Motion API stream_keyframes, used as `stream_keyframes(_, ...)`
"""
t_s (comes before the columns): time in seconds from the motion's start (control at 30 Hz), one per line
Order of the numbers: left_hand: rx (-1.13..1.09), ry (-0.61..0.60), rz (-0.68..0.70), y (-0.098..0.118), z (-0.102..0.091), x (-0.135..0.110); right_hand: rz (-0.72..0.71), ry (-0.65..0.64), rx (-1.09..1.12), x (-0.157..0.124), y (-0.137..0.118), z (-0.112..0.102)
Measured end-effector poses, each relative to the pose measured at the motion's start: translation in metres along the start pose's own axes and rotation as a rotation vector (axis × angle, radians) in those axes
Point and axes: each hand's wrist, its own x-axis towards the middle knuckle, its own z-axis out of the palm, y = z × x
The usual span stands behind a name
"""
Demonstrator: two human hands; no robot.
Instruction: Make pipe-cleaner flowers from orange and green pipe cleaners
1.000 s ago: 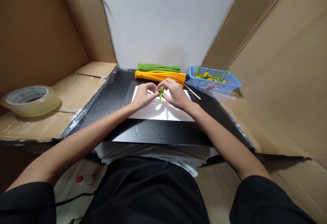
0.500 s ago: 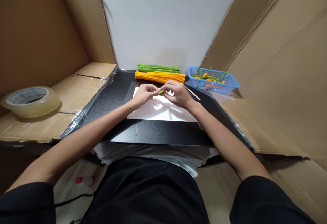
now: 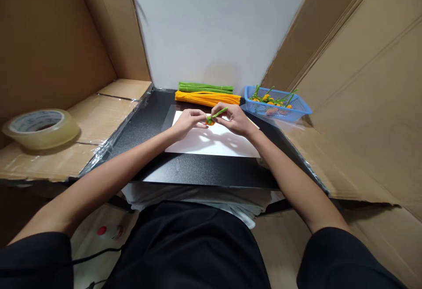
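Both my hands meet over a white sheet [image 3: 217, 144] on the black table [image 3: 201, 170]. My left hand [image 3: 187, 122] pinches a small orange and green pipe-cleaner piece [image 3: 211, 120]. My right hand [image 3: 236, 119] grips the same piece, whose green stem [image 3: 220, 112] sticks out up and to the right between my fingers. Behind my hands lie a bundle of orange pipe cleaners [image 3: 207, 98] and a bundle of green pipe cleaners [image 3: 205, 88].
A blue basket [image 3: 280, 109] with several finished orange and green pieces stands at the back right. A roll of clear tape [image 3: 41, 128] sits on the cardboard ledge at left. Cardboard walls enclose both sides.
The green stem, first pointing down between my hands, now points up and right. My hands shifted slightly right, still pinched on the piece.
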Motion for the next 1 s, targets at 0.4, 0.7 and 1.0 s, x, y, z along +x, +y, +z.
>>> stream_keyframes(0.4, -0.084, -0.107, -0.046, 0.003, -0.004, 0.000, 0.045, -0.037, 0.200, 0.002, 0.003, 0.001)
stream_keyframes(0.7, 0.080, 0.097, 0.060, -0.007, -0.001, 0.000, 0.038, 0.131, -0.169, 0.000, -0.003, 0.015)
stream_keyframes(1.0, 0.069, 0.250, 0.213, -0.007, 0.008, -0.004, 0.054, 0.378, -0.164, -0.001, -0.005, 0.034)
